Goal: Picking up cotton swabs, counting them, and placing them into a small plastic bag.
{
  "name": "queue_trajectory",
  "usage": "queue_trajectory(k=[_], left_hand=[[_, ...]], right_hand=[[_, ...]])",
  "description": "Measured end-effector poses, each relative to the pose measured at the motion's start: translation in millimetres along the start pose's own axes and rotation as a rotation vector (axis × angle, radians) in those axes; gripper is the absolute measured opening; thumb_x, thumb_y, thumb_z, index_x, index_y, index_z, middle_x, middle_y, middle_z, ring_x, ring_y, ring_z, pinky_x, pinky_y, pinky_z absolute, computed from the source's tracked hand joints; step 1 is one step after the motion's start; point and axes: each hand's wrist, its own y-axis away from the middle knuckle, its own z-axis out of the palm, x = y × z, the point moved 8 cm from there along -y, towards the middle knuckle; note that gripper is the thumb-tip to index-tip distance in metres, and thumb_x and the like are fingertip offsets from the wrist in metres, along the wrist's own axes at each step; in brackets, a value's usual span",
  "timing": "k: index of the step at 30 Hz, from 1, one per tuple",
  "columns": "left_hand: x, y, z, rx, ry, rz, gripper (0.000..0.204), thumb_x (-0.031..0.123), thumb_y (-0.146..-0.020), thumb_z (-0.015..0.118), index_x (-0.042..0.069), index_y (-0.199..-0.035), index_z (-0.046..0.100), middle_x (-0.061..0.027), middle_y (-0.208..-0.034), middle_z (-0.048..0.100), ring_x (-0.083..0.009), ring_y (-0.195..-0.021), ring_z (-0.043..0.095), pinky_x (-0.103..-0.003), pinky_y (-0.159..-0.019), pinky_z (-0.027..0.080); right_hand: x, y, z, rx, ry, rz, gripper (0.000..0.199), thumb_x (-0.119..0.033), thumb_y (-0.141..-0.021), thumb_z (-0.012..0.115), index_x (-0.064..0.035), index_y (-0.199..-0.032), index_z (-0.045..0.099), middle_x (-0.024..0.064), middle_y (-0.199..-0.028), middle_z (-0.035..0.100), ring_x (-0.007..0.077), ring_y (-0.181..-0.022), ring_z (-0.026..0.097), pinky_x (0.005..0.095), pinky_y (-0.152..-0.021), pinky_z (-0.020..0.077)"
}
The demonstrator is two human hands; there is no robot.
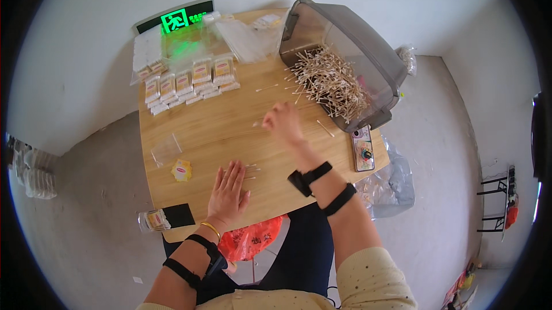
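Observation:
My left hand (230,194) lies flat on the wooden table with its fingers stretched out, over a few cotton swabs (251,168) whose tips stick out beside the fingers. Above the middle of the table is my right hand (283,123), its fingers curled and slightly blurred. A pale swab tip (256,124) shows at the left of these fingers, so they appear closed on a cotton swab; the rest of it is hidden. Beyond the right hand, a heap of loose cotton swabs (330,83) spills from a tipped grey plastic bin (362,39).
Filled swab packs (184,84) stand in stacks at the far left, before clear plastic bags (241,39). Yellow labels (181,171) and a small clear bag (167,150) lie left. A phone (363,152) rests by the right edge. One pack (154,220) sits at the near left corner.

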Motion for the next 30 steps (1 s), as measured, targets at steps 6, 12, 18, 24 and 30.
queue_trajectory(k=[6,12,18,24,30], left_hand=[[0,1,-3,0.019,-0.014,-0.016,0.076,0.032,-0.097,0.057,-0.001,-0.159,0.028,-0.0196,-0.167,0.027,-0.0355,-0.156,0.023,-0.053,-0.128,0.015],[-7,4,-2,-0.012,-0.072,-0.063,0.077,0.035,-0.096,0.058,-0.001,-0.158,0.029,-0.0209,-0.166,0.027,-0.0362,-0.156,0.022,-0.055,-0.128,0.014],[-1,-3,3,-0.007,-0.091,-0.045,0.078,0.037,-0.095,0.059,0.000,-0.157,0.031,-0.0221,-0.166,0.028,-0.0369,-0.156,0.023,-0.056,-0.128,0.014],[-4,2,-1,-0.009,-0.096,-0.069,0.077,0.037,-0.095,0.058,0.002,-0.158,0.032,-0.0228,-0.166,0.027,-0.0372,-0.156,0.023,-0.056,-0.128,0.014],[-1,0,-4,-0.026,-0.078,-0.077,0.075,0.037,-0.095,0.057,0.002,-0.158,0.033,-0.0229,-0.167,0.025,-0.0363,-0.157,0.020,-0.054,-0.129,0.012]], right_hand=[[-100,46,32,-0.203,-0.175,-0.146,0.007,-0.022,-0.084,0.074,-0.0184,-0.090,0.073,0.0086,-0.101,0.065,0.0326,-0.108,0.060,0.0484,-0.089,0.0504],[16,-26,-38,0.012,0.257,0.206,0.018,-0.015,-0.094,0.060,-0.0087,-0.109,0.068,0.0158,-0.109,0.063,0.0358,-0.110,0.059,0.0509,-0.096,0.0495],[75,-36,-59,0.123,0.431,-0.015,0.014,-0.015,-0.091,0.065,-0.0065,-0.100,0.071,0.0115,-0.115,0.058,0.0309,-0.117,0.052,0.0449,-0.100,0.0438],[12,-35,-29,0.043,0.254,-0.103,0.010,-0.019,-0.089,0.067,-0.0113,-0.089,0.073,0.0090,-0.110,0.062,0.0291,-0.113,0.054,0.0450,-0.097,0.0443],[-56,5,-6,0.052,-0.037,-0.152,0.009,-0.024,-0.089,0.067,-0.0144,-0.090,0.068,0.0052,-0.096,0.066,0.0284,-0.103,0.060,0.0449,-0.093,0.0436]])
